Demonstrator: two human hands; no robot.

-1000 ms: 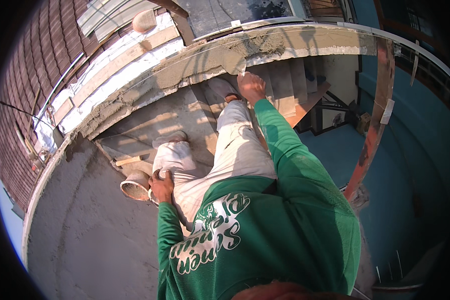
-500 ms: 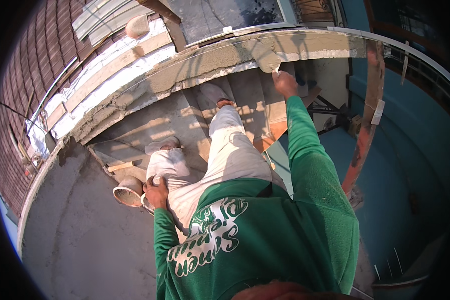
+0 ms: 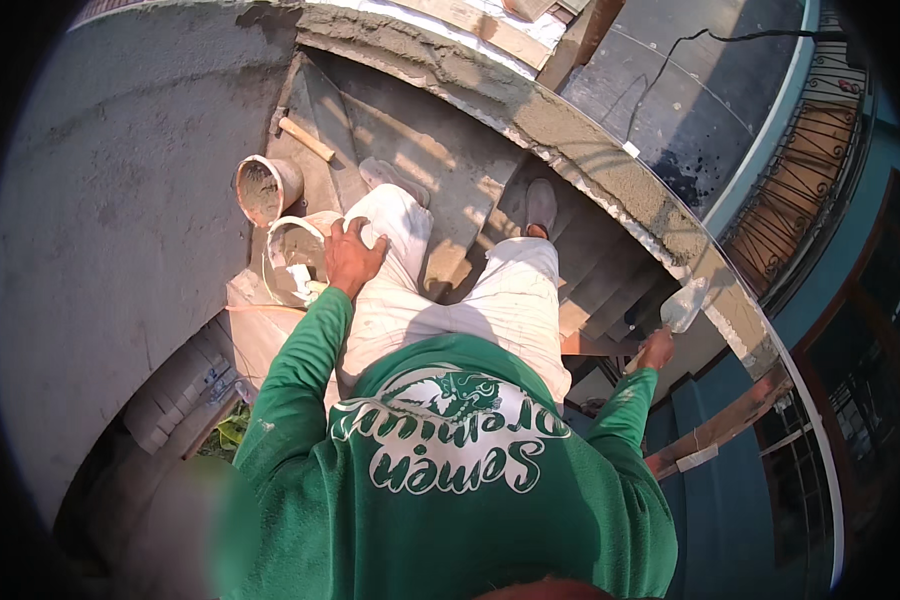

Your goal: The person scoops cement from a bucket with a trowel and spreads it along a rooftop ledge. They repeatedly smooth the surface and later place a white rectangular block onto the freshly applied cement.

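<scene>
My right hand (image 3: 656, 349) is closed around the handle of a trowel (image 3: 684, 305). The trowel's pale blade points up toward the mortar-covered top of a curved low wall (image 3: 610, 150); whether blade and wall touch I cannot tell. My left hand (image 3: 354, 258) rests on my light trousers at the knee, fingers apart, beside the rim of a bucket (image 3: 298, 238). Something white and a tool's pale handle show inside that bucket. Just beyond stands a second bucket (image 3: 288, 178), tilted, with grey mortar inside.
A hammer (image 3: 306, 138) with a wooden handle lies on a step (image 3: 390, 135) beyond the buckets. Stairs drop away under the wall on the right. A plain grey wall (image 3: 120, 200) curves along the left. A reddish beam (image 3: 720, 425) slants at the right.
The view has turned to the right, so wall and buckets sit differently in it. My right hand has drawn nearer to my body with the trowel. My left hand stays at the knee.
</scene>
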